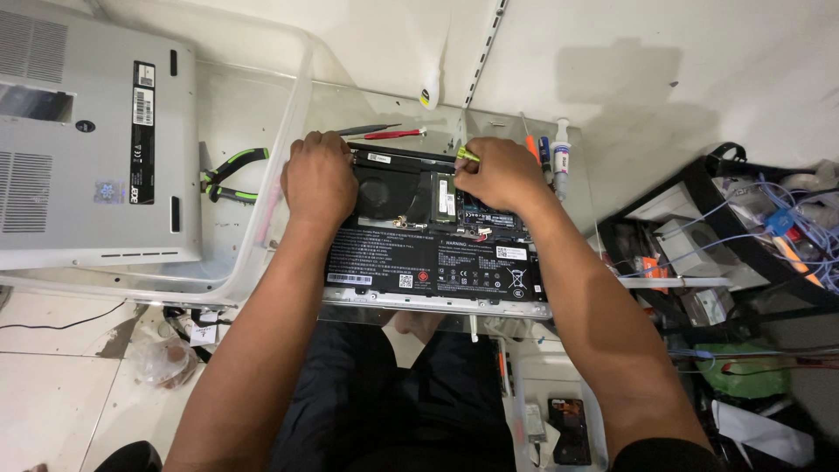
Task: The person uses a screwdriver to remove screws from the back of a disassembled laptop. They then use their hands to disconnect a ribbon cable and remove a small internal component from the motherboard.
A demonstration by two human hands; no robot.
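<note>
A: What does the laptop (437,262) look like?

B: Open-bottomed, lying flat on a clear tray (262,227) in front of the person. A wide black battery (419,267) fills the near half; behind it sit a round black fan (384,194) and a green memory card (445,197).

A: What is hard to see?

B: The hands cover the far corners of the laptop. The tip of the yellow-green screwdriver (467,155) is hidden under the right hand (500,175), so what it meets I cannot tell.

A: And the hands?

B: The right hand is curled closed around the screwdriver — only the handle end pokes out at its 10 o'clock. The left hand (318,179) lies knuckles up on the far left corner, fingers bent; whether it grips anything I cannot tell. The fan is at 3 o'clock from the left hand, the battery at 6 o'clock from both.

A: Around it?

B: A red-handled tool (395,134) at 12 o'clock, green-handled pliers (232,175) at 9 o'clock, a grey laptop (92,140) further left — and a white syringe (561,157) at 2 o'clock.
</note>
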